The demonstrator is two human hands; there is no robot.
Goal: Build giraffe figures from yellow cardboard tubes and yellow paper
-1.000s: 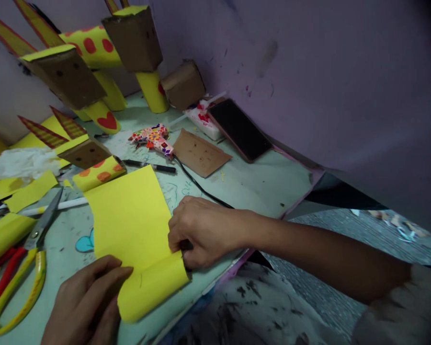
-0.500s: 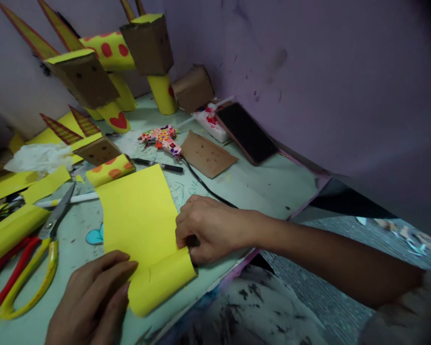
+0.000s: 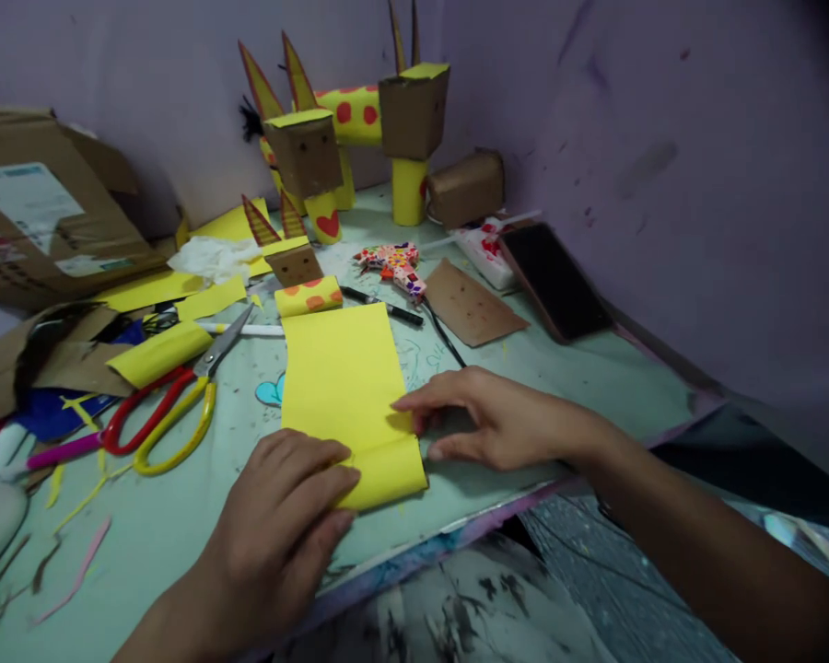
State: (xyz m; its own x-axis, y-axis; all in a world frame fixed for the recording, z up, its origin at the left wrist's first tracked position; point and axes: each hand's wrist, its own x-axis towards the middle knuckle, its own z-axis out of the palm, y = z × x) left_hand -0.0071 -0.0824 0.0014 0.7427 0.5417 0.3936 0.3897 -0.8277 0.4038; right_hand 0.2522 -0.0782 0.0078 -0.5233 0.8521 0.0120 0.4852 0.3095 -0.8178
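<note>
A sheet of yellow paper lies on the table, its near end rolled into a tube. With bent fingers, my left hand holds the left end of that roll. My right hand is at the paper's right edge, thumb and fingers apart, the index fingertip at the sheet just above the roll. Left of the paper, scissors with one red and one yellow handle lie with their blades partly apart. Behind the sheet are a small spotted yellow tube and a black marker.
Cardboard-headed yellow figures stand at the back. A flower-patterned glue gun, a cardboard piece and a phone lie behind my right hand. A large cardboard box and paper scraps fill the left. The table edge runs close in front.
The view has swung left, bringing the cardboard box into sight. My right hand has loosened from the paper's right edge and its fingers have spread; my left hand stays at the roll.
</note>
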